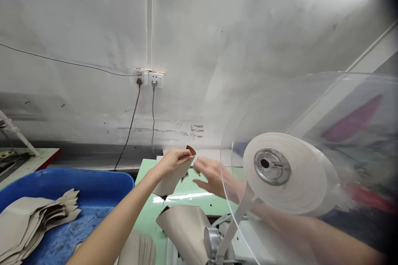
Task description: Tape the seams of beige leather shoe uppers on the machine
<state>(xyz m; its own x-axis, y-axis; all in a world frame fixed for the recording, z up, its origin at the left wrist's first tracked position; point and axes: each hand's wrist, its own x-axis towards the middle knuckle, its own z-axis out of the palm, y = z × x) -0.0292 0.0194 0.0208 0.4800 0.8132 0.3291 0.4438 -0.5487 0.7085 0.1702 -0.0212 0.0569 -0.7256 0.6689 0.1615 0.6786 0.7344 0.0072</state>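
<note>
Gray wall (93,16) behind, green tabletop (200,199) below. Pinched in L hand (174,161) over tabletop: beige piece (172,180). Just beside: R hand (213,175), blurred, loosely spread. Nearer: 2nd beige panel (186,228). To R: white roll (306,174) w/ clear disc (304,101). To L: blue tub (102,174) w/ beige stack (21,223).

The left forearm (121,211), bare, slanted up and rightward from the lower edge of the view to the left hand (171,162), whose back faced upward. Its fingers (184,155) pointed right, bent and drawn together in a pinching grip. The right forearm (289,232), also bare, reached in from the lower right. The right hand (214,176) was loosely spread and slightly blurred, its fingers aimed left and its thumb (200,184) lower, apart from them. The two hands were near each other without touching.
</note>
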